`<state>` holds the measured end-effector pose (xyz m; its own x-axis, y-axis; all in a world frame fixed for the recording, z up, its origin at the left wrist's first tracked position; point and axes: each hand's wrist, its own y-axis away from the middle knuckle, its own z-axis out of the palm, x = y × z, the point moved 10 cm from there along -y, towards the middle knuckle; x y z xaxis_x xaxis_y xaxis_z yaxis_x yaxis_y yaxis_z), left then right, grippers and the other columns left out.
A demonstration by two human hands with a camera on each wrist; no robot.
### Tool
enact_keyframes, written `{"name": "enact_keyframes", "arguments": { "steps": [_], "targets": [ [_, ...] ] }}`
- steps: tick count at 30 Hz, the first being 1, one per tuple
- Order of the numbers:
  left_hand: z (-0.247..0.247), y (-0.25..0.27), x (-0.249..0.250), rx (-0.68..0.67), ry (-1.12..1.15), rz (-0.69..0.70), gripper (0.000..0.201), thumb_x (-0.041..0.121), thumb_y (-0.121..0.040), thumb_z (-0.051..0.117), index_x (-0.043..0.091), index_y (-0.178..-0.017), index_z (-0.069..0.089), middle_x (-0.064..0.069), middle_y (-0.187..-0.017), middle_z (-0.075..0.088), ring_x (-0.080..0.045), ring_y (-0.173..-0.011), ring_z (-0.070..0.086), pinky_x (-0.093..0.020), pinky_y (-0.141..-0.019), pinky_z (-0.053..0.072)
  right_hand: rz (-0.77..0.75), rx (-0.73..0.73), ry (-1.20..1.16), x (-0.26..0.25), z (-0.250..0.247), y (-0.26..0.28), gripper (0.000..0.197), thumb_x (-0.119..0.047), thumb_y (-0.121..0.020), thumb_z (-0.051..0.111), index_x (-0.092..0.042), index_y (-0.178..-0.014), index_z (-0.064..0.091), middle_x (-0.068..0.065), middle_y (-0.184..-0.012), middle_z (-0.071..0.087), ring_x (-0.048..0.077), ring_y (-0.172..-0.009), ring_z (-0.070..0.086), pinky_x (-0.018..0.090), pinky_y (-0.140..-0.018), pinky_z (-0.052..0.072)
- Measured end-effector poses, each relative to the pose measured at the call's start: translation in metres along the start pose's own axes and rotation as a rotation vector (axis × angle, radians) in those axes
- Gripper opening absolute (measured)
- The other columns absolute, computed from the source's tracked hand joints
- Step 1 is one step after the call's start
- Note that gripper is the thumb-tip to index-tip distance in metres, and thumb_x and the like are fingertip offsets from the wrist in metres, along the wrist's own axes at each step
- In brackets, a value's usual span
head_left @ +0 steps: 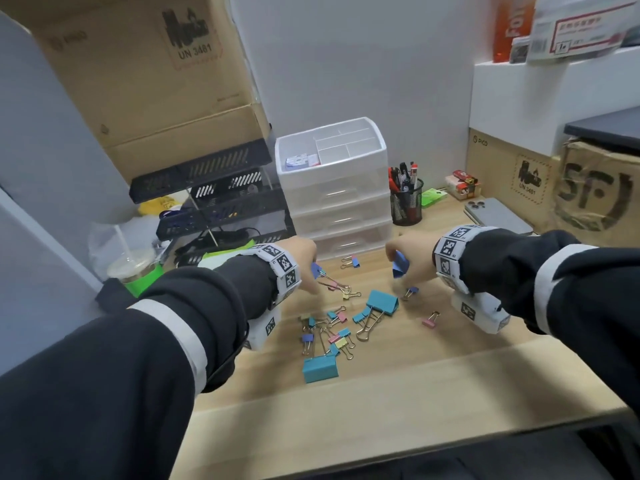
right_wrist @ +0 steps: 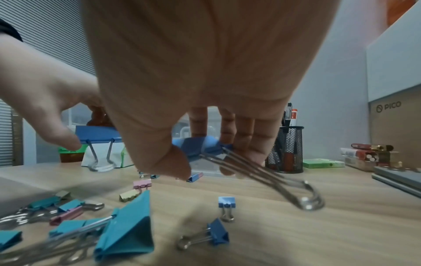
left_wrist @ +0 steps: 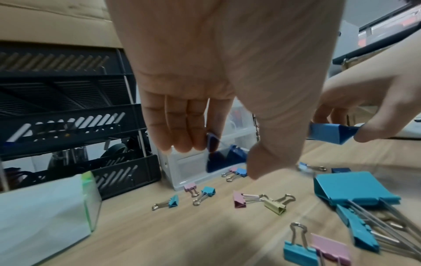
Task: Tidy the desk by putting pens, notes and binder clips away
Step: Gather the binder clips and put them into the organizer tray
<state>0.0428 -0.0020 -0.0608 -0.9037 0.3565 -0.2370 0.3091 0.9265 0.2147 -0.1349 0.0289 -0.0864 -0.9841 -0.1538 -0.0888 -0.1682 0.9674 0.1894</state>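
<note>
My left hand [head_left: 307,262] pinches a blue binder clip [head_left: 317,270] just above the wooden desk [head_left: 433,368]; the right wrist view shows this clip [right_wrist: 98,134] with its wire handles hanging down. My right hand [head_left: 398,258] grips another blue binder clip [head_left: 400,263], whose long wire handles [right_wrist: 273,180] point down and to the right. Both hands hover in front of the clear drawer unit [head_left: 332,188]. Several small coloured clips lie scattered below them, with a large teal clip [head_left: 382,303] in the middle and a second teal clip [head_left: 320,368] nearer me.
A mesh pen cup [head_left: 407,202] holding pens stands right of the drawers. Black stacked trays [head_left: 207,202] sit at the left, with a lidded cup [head_left: 135,268] in front. A phone [head_left: 498,214], a green pad [head_left: 433,197] and cardboard boxes [head_left: 519,181] fill the right back.
</note>
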Motion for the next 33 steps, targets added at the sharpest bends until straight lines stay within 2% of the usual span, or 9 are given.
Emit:
{"name": "enact_keyframes", "arguments": {
  "steps": [6, 8, 10, 12, 17, 21, 23, 29, 33],
  "targets": [
    [0.01, 0.03, -0.016, 0.014, 0.202, -0.023, 0.038, 0.047, -0.058, 0.073, 0.018, -0.049, 0.05, 0.005, -0.047, 0.043, -0.019, -0.047, 0.041, -0.025, -0.046, 0.033, -0.088, -0.047, 0.057, -0.027, 0.015, 0.005, 0.034, -0.008, -0.076, 0.07, -0.02, -0.101, 0.051, -0.003, -0.098, 0.054, 0.01, -0.075, 0.056, 0.022, -0.061, 0.05],
    [0.017, 0.038, -0.02, 0.002, 0.291, -0.044, 0.038, 0.05, -0.061, 0.071, 0.014, -0.055, 0.061, 0.003, -0.049, 0.053, -0.018, -0.05, 0.049, -0.028, -0.047, 0.044, -0.117, -0.097, 0.088, -0.036, 0.023, 0.006, 0.048, -0.002, -0.076, 0.07, -0.023, -0.114, 0.051, -0.004, -0.104, 0.048, 0.006, -0.074, 0.053, 0.02, -0.06, 0.044],
    [0.024, 0.046, -0.026, -0.017, 0.401, -0.053, 0.044, 0.056, -0.068, 0.066, 0.012, -0.072, 0.074, 0.002, -0.062, 0.07, -0.015, -0.058, 0.061, -0.03, -0.062, 0.057, -0.148, -0.148, 0.145, -0.047, 0.029, 0.007, 0.066, 0.0, -0.077, 0.073, -0.026, -0.132, 0.047, -0.004, -0.108, 0.043, 0.01, -0.084, 0.054, 0.023, -0.07, 0.045],
    [0.029, 0.057, -0.033, -0.002, 0.508, -0.083, 0.044, 0.057, -0.075, 0.061, 0.014, -0.074, 0.072, 0.002, -0.067, 0.07, -0.015, -0.062, 0.061, -0.028, -0.067, 0.055, -0.158, -0.167, 0.198, -0.056, 0.034, 0.006, 0.072, -0.003, -0.077, 0.075, -0.028, -0.138, 0.045, -0.005, -0.109, 0.039, 0.013, -0.09, 0.051, 0.025, -0.076, 0.045],
    [0.064, 0.083, -0.041, -0.09, 0.838, -0.186, 0.029, 0.041, -0.081, 0.05, 0.013, -0.073, 0.056, -0.002, -0.063, 0.053, -0.019, -0.056, 0.046, -0.026, -0.058, 0.042, -0.113, -0.135, 0.287, -0.066, 0.042, 0.007, 0.056, -0.014, -0.076, 0.079, -0.031, -0.126, 0.06, 0.001, -0.124, 0.042, 0.024, -0.104, 0.057, 0.024, -0.076, 0.041],
    [0.085, 0.091, -0.048, -0.181, 1.022, -0.229, 0.022, 0.029, -0.079, 0.05, 0.009, -0.07, 0.054, -0.009, -0.066, 0.06, -0.02, -0.051, 0.05, -0.029, -0.059, 0.05, -0.128, -0.13, 0.322, -0.075, 0.04, 0.01, 0.055, -0.02, -0.073, 0.081, -0.026, -0.123, 0.059, 0.0, -0.125, 0.048, 0.02, -0.103, 0.056, 0.02, -0.071, 0.04],
    [0.09, 0.092, -0.053, -0.214, 1.066, -0.271, 0.02, 0.028, -0.085, 0.051, 0.01, -0.078, 0.053, -0.01, -0.071, 0.061, -0.021, -0.055, 0.054, -0.029, -0.059, 0.053, -0.132, -0.134, 0.311, -0.078, 0.037, 0.011, 0.055, -0.023, -0.073, 0.082, -0.021, -0.123, 0.059, 0.0, -0.121, 0.057, 0.017, -0.097, 0.057, 0.016, -0.067, 0.041],
    [0.092, 0.098, -0.056, -0.25, 1.139, -0.39, 0.011, 0.011, -0.095, 0.04, 0.006, -0.09, 0.049, -0.01, -0.071, 0.054, -0.02, -0.055, 0.051, -0.023, -0.047, 0.049, -0.099, -0.103, 0.247, -0.074, 0.024, 0.018, 0.049, -0.027, -0.071, 0.08, -0.022, -0.116, 0.06, -0.003, -0.112, 0.064, 0.015, -0.093, 0.06, 0.021, -0.078, 0.051],
    [0.097, 0.099, -0.048, -0.228, 1.143, -0.418, 0.01, 0.01, -0.092, 0.048, 0.005, -0.084, 0.051, -0.011, -0.075, 0.057, -0.019, -0.052, 0.051, -0.017, -0.043, 0.046, -0.083, -0.095, 0.166, -0.074, 0.023, 0.02, 0.055, -0.029, -0.068, 0.084, -0.024, -0.117, 0.06, -0.002, -0.114, 0.062, 0.016, -0.096, 0.059, 0.025, -0.085, 0.054]
  ]
}}
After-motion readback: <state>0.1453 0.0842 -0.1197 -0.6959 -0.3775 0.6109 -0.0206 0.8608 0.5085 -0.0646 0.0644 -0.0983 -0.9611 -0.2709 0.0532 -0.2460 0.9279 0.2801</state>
